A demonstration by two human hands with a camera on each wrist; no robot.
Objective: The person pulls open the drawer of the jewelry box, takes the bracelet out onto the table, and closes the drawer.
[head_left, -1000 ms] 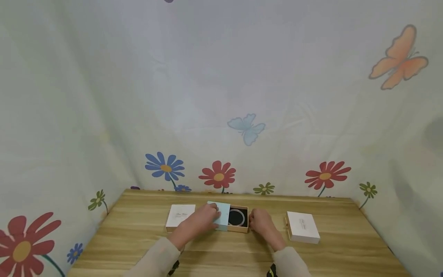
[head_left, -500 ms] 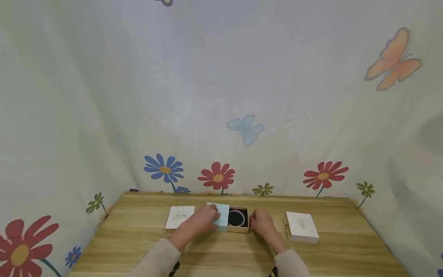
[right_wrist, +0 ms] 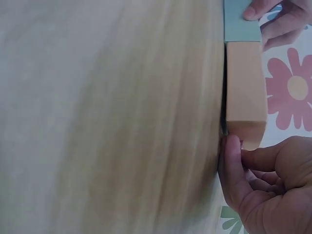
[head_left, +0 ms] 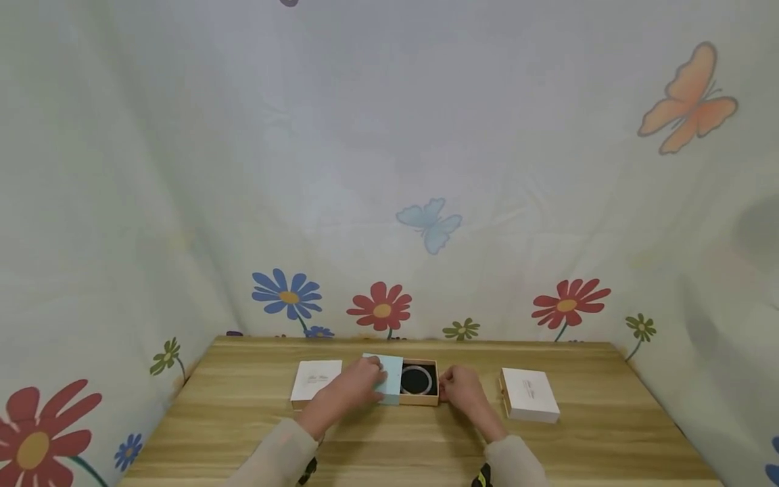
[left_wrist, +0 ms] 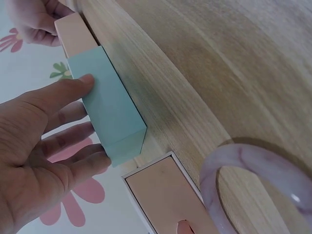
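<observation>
A light blue box sleeve lies at mid-table with its tan drawer partly out on the right. Inside the drawer, a pale bangle rests on black padding. My left hand grips the sleeve across its width, thumb on the near side in the left wrist view and fingers on the far side. At the drawer's right end is my right hand. Its thumb and forefinger pinch a small reddish pull tab, mostly hidden by the fingertips.
One white box stands just left of the sleeve, partly behind my left forearm. Another white box stands to the right. A marbled purple bangle looms close to the left wrist camera. Printed cloth hangs behind the wooden table.
The drawer has slid slightly further right out of the sleeve, my right hand moving with it. My left hand keeps its hold on the sleeve. The head view shifts a little.
</observation>
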